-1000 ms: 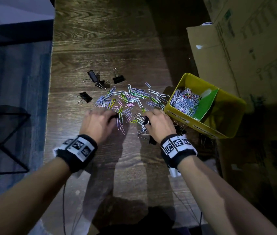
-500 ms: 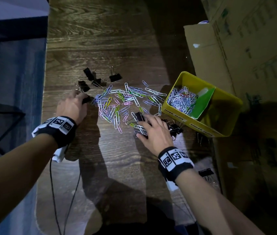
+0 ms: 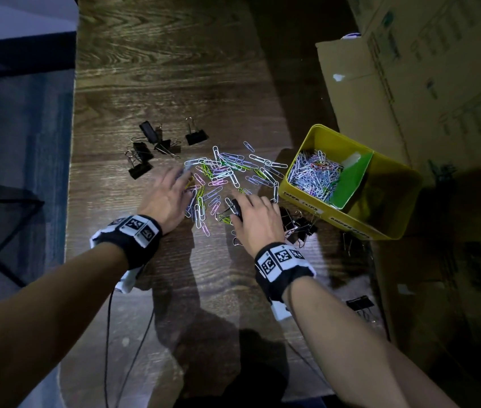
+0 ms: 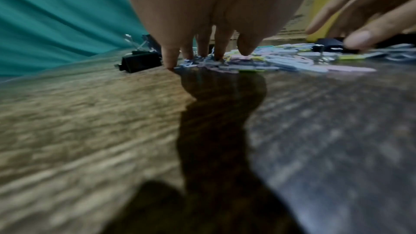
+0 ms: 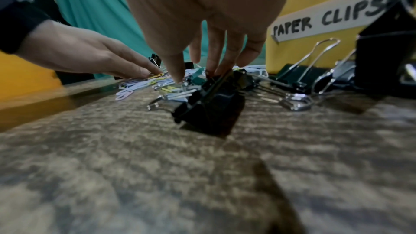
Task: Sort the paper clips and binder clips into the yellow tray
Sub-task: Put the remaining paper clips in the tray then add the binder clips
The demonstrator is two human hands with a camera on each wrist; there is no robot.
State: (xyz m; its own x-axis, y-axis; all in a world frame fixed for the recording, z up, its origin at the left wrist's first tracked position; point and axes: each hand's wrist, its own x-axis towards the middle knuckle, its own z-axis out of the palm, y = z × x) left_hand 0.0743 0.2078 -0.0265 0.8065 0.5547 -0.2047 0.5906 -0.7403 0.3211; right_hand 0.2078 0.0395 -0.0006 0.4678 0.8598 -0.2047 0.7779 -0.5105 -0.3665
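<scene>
Loose coloured paper clips lie spread on the dark wooden table. My left hand rests on the pile's left edge, and its straight fingertips touch the clips and the wood. My right hand sits at the pile's near right side, with spread fingers touching the top of a black binder clip; the thumb stands apart from it. The yellow tray stands to the right. Its left compartment, behind a green divider, holds many paper clips.
Several black binder clips lie at the left back of the pile. More binder clips are heaped against the tray's front wall, and one lies near the table's right edge. Cardboard boxes rise on the right.
My left hand has moved right, from the binder clips at the left onto the paper clip pile. The right hand has stayed over the same binder clip.
</scene>
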